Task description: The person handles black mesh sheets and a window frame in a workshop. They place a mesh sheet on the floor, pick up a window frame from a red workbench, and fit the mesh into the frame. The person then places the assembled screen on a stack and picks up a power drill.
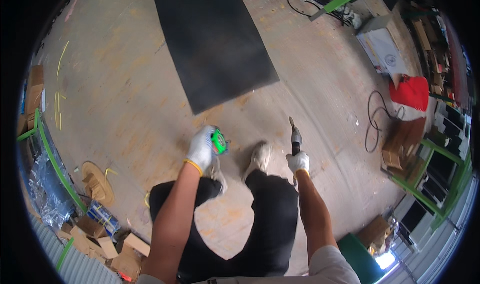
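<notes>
My left hand (201, 148), in a white glove with a yellow cuff, is closed around a bright green tape measure (218, 141) and hangs above the concrete floor. To the right, my right hand (298, 162) wears the same kind of glove. Its fingers wrap the dark grip of a slim hand tool (296, 136) with a grey metal head and a narrow pointed tip, aimed away from me; its exact kind is unclear. Ahead of both hands a black rectangular sheet (215, 44) lies flat on the floor, touched by neither.
A straw hat (97, 183) and cardboard boxes (127, 256) are at the left, beside clear plastic wrap (50, 189). On the right are a white box (382, 49), a red container (411, 93), a looped black cable (372, 121) and a green metal frame (442, 159).
</notes>
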`<state>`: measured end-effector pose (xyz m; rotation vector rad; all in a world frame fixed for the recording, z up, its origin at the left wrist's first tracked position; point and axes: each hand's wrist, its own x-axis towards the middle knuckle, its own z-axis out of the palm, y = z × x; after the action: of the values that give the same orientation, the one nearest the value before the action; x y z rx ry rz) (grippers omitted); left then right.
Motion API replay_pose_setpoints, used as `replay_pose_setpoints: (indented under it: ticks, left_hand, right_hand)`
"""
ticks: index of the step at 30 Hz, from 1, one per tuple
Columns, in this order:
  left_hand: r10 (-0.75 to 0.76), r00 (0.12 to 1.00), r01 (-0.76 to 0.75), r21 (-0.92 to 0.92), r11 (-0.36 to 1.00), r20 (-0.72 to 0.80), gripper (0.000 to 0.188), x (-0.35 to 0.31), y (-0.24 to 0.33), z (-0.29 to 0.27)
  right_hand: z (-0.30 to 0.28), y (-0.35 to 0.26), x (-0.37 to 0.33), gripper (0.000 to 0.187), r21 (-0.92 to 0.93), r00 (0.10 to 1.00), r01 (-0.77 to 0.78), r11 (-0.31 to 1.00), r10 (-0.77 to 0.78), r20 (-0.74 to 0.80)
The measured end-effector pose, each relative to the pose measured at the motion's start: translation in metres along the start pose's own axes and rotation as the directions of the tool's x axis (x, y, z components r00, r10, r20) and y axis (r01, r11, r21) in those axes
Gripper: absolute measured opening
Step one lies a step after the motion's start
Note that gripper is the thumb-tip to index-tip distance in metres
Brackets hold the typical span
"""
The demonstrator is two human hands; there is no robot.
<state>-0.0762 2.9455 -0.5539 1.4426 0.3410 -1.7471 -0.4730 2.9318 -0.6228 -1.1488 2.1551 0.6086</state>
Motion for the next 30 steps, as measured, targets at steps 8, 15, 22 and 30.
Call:
replay_pose_setpoints:
  ticks: [8,15,22,30]
  left_hand:
    - [0.025,1.000,-0.030,0.330,0.943,0.018,0.017,0.161,-0.083,0.022]
    - [0.527,0.834,-0.015,0.949,0.314,-0.161,0.036,0.208,-0.087,-0.026]
    - [0.609,0.661,-0.008,0.807,0.590,-0.439,0.039,0.230,-0.008,-0.106]
    - [0.167,0.853,0.022,0.354,0.935,-0.494,0.044,0.219,0.018,-0.090]
  right_hand:
    - [0.044,-0.033,0.086,0.046,-0.060,0.952,-0.103,0.993,0.081,-0.295]
    - [0.059,-0.137,0.135,0.040,0.922,0.815,-0.041,0.385,-0.521,0.254]
    - [0.096,-0.226,0.159,0.019,0.946,0.640,-0.248,0.208,-0.698,0.321]
    - [0.064,-0.248,0.154,0.015,0.963,0.824,-0.053,0.263,-0.534,0.191]
